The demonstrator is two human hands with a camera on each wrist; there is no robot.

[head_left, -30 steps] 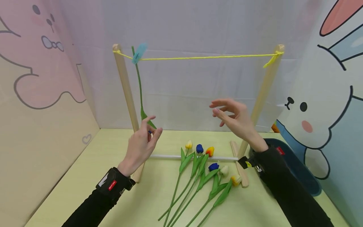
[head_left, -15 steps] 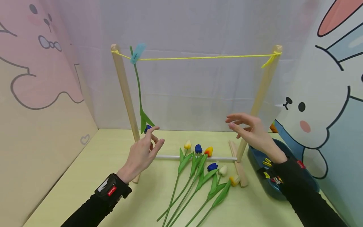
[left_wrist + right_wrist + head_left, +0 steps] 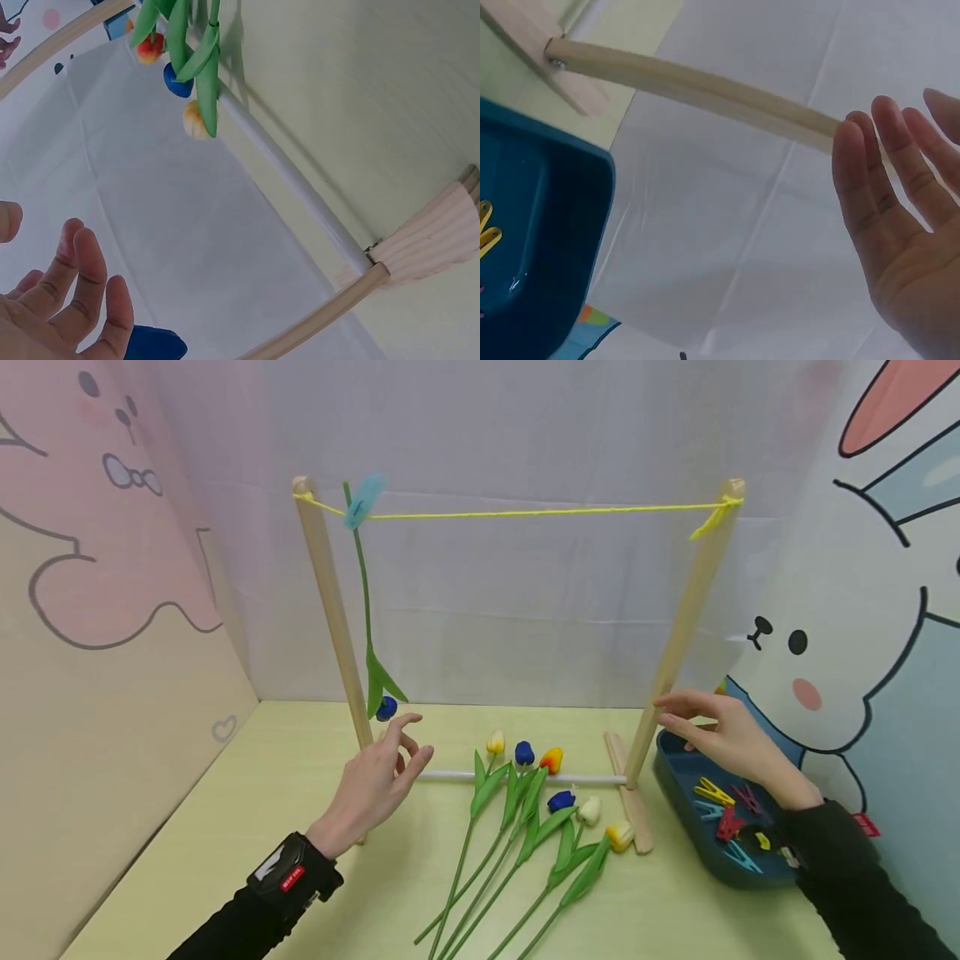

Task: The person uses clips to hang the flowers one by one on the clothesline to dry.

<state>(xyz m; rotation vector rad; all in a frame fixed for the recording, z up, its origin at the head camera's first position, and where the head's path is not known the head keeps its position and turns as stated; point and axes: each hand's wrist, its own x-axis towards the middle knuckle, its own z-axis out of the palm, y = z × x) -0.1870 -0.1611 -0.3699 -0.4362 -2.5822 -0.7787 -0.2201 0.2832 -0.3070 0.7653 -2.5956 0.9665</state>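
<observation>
A blue tulip (image 3: 386, 708) hangs head down on the left of the yellow string (image 3: 517, 513), its stem held there by a light blue clothespin (image 3: 365, 502). Just below the bloom is my left hand (image 3: 371, 781), fingers loosely bent and holding nothing. My right hand (image 3: 731, 735), also without anything in it, hovers over the far end of a dark blue basin (image 3: 675, 806). Inside that basin lie several clothespins (image 3: 714, 791) in yellow, red, blue and purple. In the right wrist view the fingers (image 3: 900, 150) are nearly straight and apart from the basin.
Several tulips (image 3: 525, 827) in blue, white, yellow and orange lie on the table, blooms toward the back. Wooden posts, left (image 3: 330, 602) and right (image 3: 686, 627), bear the string. A white rod (image 3: 450, 775) joins them low down. A white sheet (image 3: 517, 610) hangs behind.
My right hand has moved right and down, from inside the frame to over the basin, uncovering the clothespins. My left hand has dropped slightly, and the hanging tulip's blue bloom now shows.
</observation>
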